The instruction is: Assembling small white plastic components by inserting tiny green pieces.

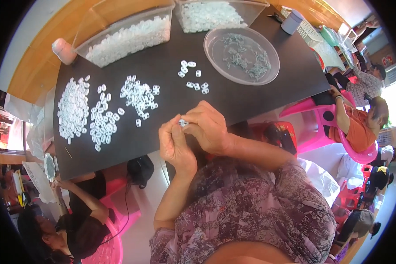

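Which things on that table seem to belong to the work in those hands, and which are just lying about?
Likely in the work:
- small white piece, in the grip of left hand and right hand
- loose white pieces
- round tray with grey bits
- clear bins

Probably just lying about:
- pinkish container
- grey container
- thin stick
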`<action>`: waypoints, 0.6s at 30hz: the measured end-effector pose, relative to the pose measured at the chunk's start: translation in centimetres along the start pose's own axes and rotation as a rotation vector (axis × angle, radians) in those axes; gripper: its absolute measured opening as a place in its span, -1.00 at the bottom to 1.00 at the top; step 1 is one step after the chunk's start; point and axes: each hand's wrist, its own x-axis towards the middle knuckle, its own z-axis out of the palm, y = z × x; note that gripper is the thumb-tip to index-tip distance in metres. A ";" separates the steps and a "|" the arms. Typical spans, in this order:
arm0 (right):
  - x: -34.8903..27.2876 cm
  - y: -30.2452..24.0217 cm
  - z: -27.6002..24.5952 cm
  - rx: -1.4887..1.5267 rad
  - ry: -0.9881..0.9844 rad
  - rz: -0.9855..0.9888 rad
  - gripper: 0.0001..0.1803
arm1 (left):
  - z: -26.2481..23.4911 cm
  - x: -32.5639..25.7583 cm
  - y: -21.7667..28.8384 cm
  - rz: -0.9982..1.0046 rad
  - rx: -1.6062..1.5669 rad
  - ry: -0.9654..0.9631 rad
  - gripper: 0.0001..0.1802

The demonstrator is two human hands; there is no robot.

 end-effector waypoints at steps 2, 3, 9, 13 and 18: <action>0.6 0.3 -1.0 -0.014 -0.053 0.068 -0.77 | -0.5 0.5 0.3 -0.075 0.017 -0.094 -0.73; 0.8 0.6 -1.7 -0.018 -0.049 0.060 -0.77 | -0.5 0.7 0.8 -0.169 0.045 -0.180 -0.71; 5.8 3.0 -6.2 -0.131 -0.052 0.424 -0.84 | 1.0 5.9 -0.3 -0.082 0.321 -0.223 -0.80; 12.9 7.4 -8.0 -0.296 0.026 0.407 -0.76 | 2.9 9.7 -2.7 0.341 0.852 -0.330 -0.85; 21.6 13.5 -7.8 -0.394 0.074 0.286 -0.78 | 4.4 11.8 -4.9 0.341 1.173 -0.403 -0.86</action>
